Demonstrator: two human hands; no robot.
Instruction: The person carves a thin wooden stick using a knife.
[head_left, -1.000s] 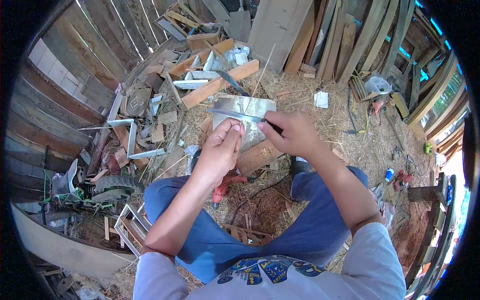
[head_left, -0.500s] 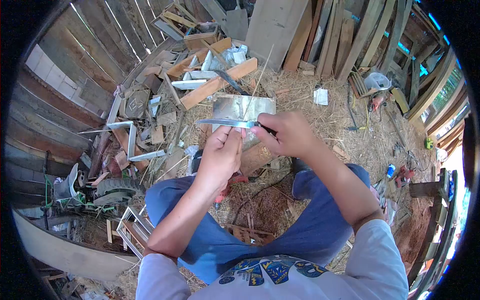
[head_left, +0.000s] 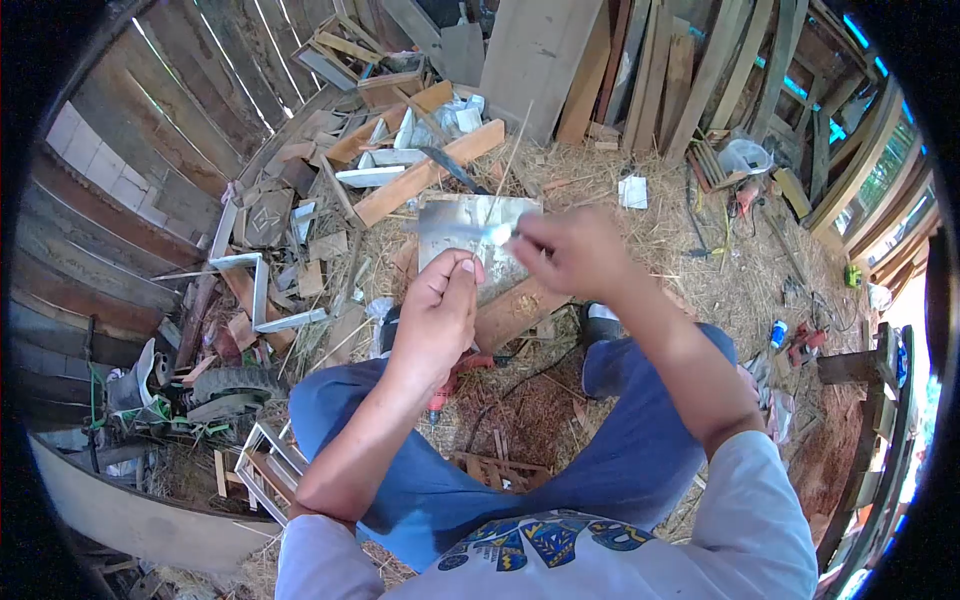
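Note:
My left hand [head_left: 446,300] is closed in a pinch in front of me, at the near edge of a shiny metal sheet [head_left: 450,212]. A thin pale stick [head_left: 518,140] slants up and away from its fingertips. To the right, my right hand [head_left: 580,252] is wrapped round a knife [head_left: 496,235], whose blade points left over the sheet and is smeared by motion. The handle is mostly hidden in the fist. The blade is above the left fingertips; I cannot tell whether it touches the stick.
A wooden board [head_left: 520,314] lies below the sheet, a dark blade-like piece [head_left: 455,168] beyond it. A red power tool [head_left: 440,390] sits between my legs. Wood scraps and white frames [head_left: 262,290] crowd the left. Planks [head_left: 655,90] lean at the back; straw covers the floor.
The knife has lifted off the left fingertips, slightly away from me, and its blade is now blurred. My left hand keeps its pinch. The whole view has shifted slightly left.

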